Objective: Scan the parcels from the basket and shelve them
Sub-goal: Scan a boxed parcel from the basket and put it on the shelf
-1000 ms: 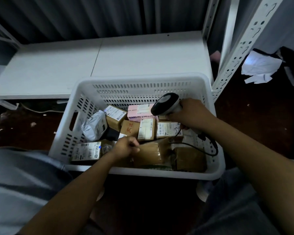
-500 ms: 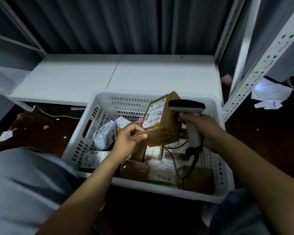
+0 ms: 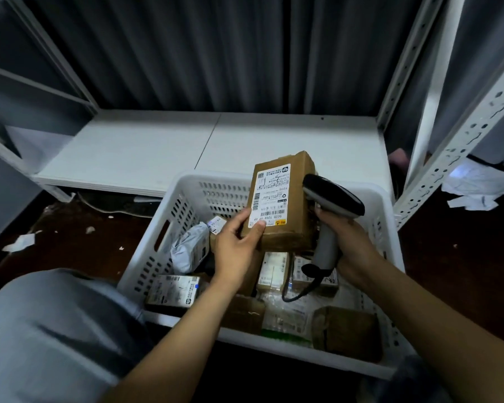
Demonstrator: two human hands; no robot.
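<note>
- Basket: directly before the lowest shelf board, its far rim at the board's front edge (contact cannot be told).
- Held parcel: above the basket's far half, with the left hand at its near-left corner.
- Scanner: just right of the held parcel, in the right hand; its cable drops into the basket.
- Bagged parcel: in the basket, against the left wall.
- Flat parcel: in the near-left corner.
- Box: in the near-right corner.
- Crumpled paper: on the floor, right of the basket, behind the shelf upright.

head cam only | worn up top, looking forward and down | close over the basket | low shelf just behind it
</note>
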